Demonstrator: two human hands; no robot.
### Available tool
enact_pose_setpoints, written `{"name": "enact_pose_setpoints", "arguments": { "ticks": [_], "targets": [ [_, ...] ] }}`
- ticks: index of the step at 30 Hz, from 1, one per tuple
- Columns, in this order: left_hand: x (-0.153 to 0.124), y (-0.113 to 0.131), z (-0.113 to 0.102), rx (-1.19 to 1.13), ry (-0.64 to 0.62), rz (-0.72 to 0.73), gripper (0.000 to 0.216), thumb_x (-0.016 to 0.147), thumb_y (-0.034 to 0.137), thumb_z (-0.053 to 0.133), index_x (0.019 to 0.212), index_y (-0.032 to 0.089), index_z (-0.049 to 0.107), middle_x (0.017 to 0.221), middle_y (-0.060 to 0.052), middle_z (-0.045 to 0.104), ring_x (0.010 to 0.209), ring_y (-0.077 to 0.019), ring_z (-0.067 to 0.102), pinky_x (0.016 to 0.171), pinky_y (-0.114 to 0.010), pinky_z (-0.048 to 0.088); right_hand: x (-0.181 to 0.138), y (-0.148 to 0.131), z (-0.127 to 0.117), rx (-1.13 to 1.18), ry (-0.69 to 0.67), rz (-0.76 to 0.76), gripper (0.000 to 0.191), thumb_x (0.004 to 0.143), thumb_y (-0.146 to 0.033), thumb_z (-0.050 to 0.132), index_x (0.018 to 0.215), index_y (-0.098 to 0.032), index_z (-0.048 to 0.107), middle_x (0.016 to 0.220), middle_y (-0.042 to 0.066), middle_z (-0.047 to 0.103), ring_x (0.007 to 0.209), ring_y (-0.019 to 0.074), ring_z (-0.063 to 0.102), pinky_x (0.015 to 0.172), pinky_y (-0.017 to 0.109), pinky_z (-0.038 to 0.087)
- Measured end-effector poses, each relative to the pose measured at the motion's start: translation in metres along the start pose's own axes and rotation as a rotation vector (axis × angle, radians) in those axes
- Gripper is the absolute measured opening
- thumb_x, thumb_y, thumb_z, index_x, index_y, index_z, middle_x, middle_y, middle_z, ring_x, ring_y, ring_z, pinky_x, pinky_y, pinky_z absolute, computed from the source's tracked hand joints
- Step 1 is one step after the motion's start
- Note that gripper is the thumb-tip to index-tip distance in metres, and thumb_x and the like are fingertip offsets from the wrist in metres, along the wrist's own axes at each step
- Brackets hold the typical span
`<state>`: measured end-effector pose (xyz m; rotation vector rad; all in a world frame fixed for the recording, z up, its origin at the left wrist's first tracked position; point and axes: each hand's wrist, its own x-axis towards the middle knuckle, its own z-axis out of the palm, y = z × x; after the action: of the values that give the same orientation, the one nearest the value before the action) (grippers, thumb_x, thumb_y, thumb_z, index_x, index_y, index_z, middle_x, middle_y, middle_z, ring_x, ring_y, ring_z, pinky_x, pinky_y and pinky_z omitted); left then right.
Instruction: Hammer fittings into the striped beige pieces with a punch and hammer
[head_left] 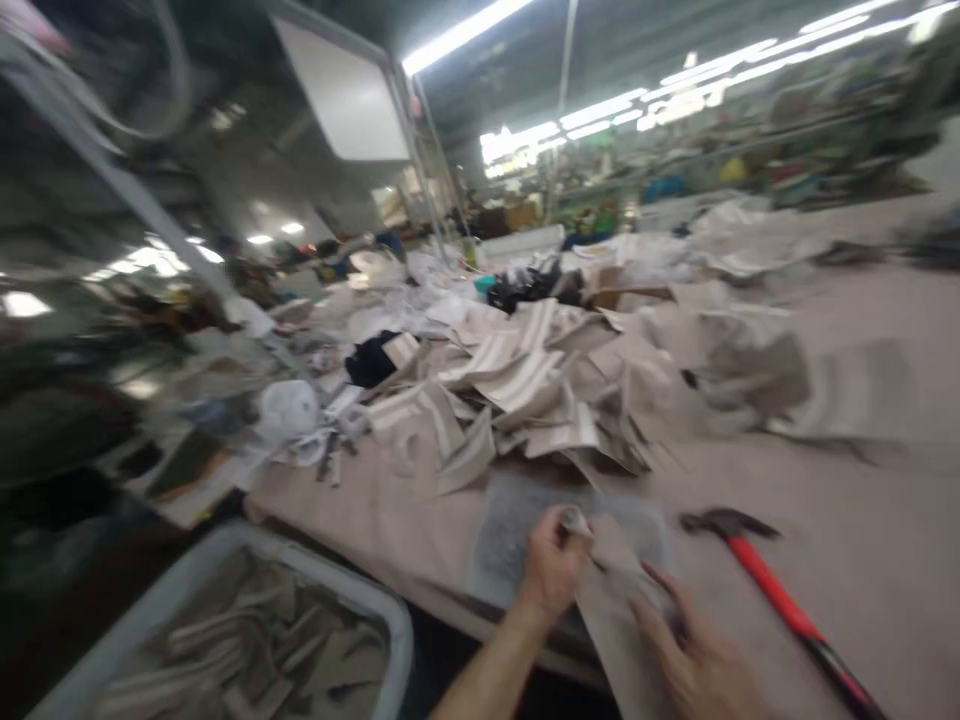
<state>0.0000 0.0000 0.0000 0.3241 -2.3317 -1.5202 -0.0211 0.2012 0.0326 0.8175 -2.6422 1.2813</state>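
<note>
My left hand (553, 565) is closed around a small pale, round-ended thing (574, 520), too blurred to name more exactly. Beside it, a beige strip of fabric (607, 610) runs down toward the front edge of the table. My right hand (694, 640) is closed on the right side of this strip. Something dark shows between its fingers, but blur hides what it is. Beneath my left hand lies a translucent grey mat or slab (506, 530). To the right of my right hand rests a claw hammer (772, 580) with a red and black handle.
A heap of beige, white-striped fabric pieces (517, 370) covers the middle of the table (862, 500). A pale bin (401, 630) of similar pieces stands at lower left. Clear plastic (289, 415) lies at the table's left end, near a slanting metal post (150, 190).
</note>
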Motion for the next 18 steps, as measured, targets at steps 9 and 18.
{"name": "enact_pose_setpoints", "arguments": {
  "ticks": [9, 18],
  "targets": [
    [0.001, -0.007, 0.038, -0.410, 0.088, -0.119, 0.032, 0.079, 0.037, 0.068, 0.103, 0.017, 0.060, 0.098, -0.007, 0.072, 0.088, -0.0184, 0.067, 0.083, -0.029, 0.053, -0.045, 0.000, 0.038, -0.021, -0.085, 0.180, 0.047, 0.100, -0.039, 0.036, 0.134, -0.013, 0.056, 0.117, 0.015, 0.069, 0.098, 0.0297, 0.070, 0.085, 0.043, 0.058],
    [0.011, -0.002, 0.043, -0.432, 0.057, -0.100, 0.032, 0.078, 0.036, 0.071, 0.102, 0.016, 0.062, 0.097, -0.008, 0.073, 0.088, -0.0181, 0.068, 0.080, -0.027, 0.052, -0.040, 0.001, 0.046, -0.124, -0.132, 0.233, 0.049, 0.100, -0.037, 0.035, 0.135, -0.009, 0.054, 0.092, 0.016, 0.074, 0.076, 0.0319, 0.072, 0.066, 0.041, 0.057]
  ]
}}
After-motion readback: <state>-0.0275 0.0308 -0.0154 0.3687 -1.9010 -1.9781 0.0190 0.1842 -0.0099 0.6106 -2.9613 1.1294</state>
